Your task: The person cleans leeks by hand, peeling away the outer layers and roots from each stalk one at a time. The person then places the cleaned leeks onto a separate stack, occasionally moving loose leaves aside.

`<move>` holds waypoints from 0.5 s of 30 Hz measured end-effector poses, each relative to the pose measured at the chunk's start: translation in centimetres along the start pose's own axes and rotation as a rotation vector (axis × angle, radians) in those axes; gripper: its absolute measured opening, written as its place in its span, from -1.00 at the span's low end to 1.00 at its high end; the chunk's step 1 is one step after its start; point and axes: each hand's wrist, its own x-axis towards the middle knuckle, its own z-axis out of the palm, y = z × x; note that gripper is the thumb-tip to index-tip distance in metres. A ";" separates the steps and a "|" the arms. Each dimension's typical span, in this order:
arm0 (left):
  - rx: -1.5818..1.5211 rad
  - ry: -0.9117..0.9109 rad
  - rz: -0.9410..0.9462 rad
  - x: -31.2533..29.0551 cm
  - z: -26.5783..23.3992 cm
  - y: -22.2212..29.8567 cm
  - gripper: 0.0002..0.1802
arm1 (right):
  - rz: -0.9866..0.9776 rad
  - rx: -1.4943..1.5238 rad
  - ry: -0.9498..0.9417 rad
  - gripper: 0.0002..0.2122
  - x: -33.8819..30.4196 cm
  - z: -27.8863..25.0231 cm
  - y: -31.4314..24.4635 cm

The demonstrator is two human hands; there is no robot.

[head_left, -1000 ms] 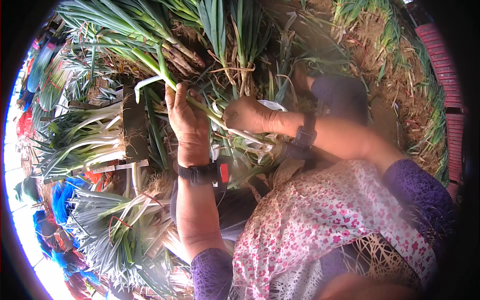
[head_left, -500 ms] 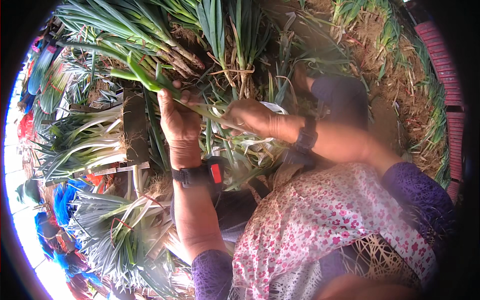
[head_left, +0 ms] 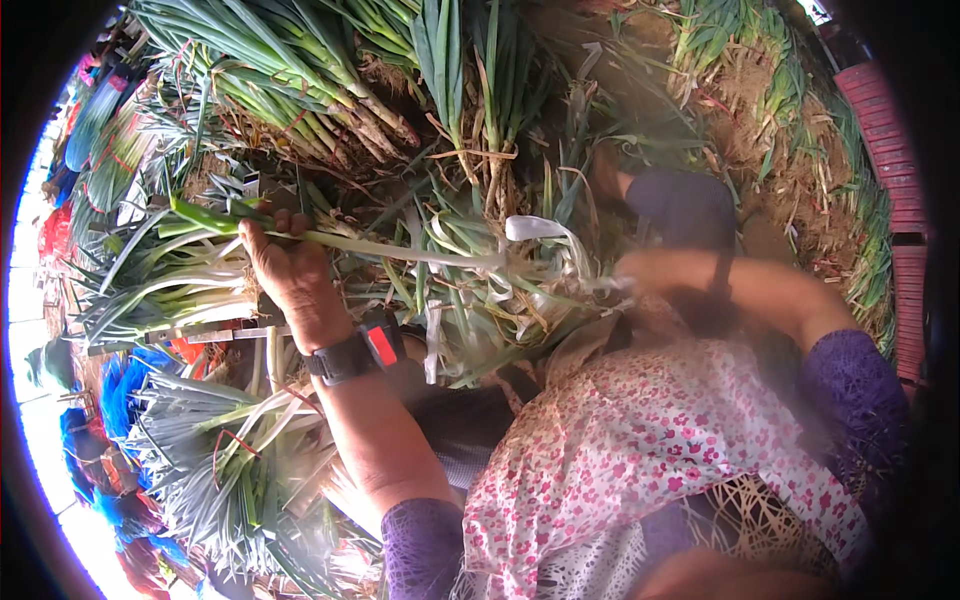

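Note:
My left hand [head_left: 292,265] is closed round a green onion [head_left: 400,253], near the crate at the left. Its cut green leaves point left past my fingers. The pale stalk reaches right above the litter of peelings [head_left: 470,300]. My right hand [head_left: 650,285] is over to the right, beside my knee, smeared by motion. Its fingers are too blurred to make out, and a pale blurred strip trails near it. A wooden crate [head_left: 240,333] of trimmed green onions [head_left: 190,280] with white stalks lies just left of my left hand.
Untrimmed green onion bundles [head_left: 300,80] lie at the far left, and a tied bundle [head_left: 487,110] stands in the middle. More trimmed onions [head_left: 220,450] are piled at near left. Soil with leaves [head_left: 770,130] lies to the right. A floral apron [head_left: 640,440] covers my lap.
My left hand has moved left and slightly nearer with the green onion. My right hand has left the stalk and swung right and slightly nearer. The pale stalk now shows at greater length.

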 end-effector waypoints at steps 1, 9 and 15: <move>0.007 0.005 -0.004 -0.7 0.1 -0.2 -0.80 | -0.024 0.082 0.216 -0.73 1.2 -1.7 -1.1; -0.150 0.056 -0.080 -0.6 -1.5 1.3 -0.73 | 0.079 1.178 0.086 -0.40 7.2 -9.5 -14.1; 0.121 0.035 0.157 -0.7 -4.0 3.0 -0.71 | 0.119 0.143 0.118 -0.72 1.9 0.0 -2.9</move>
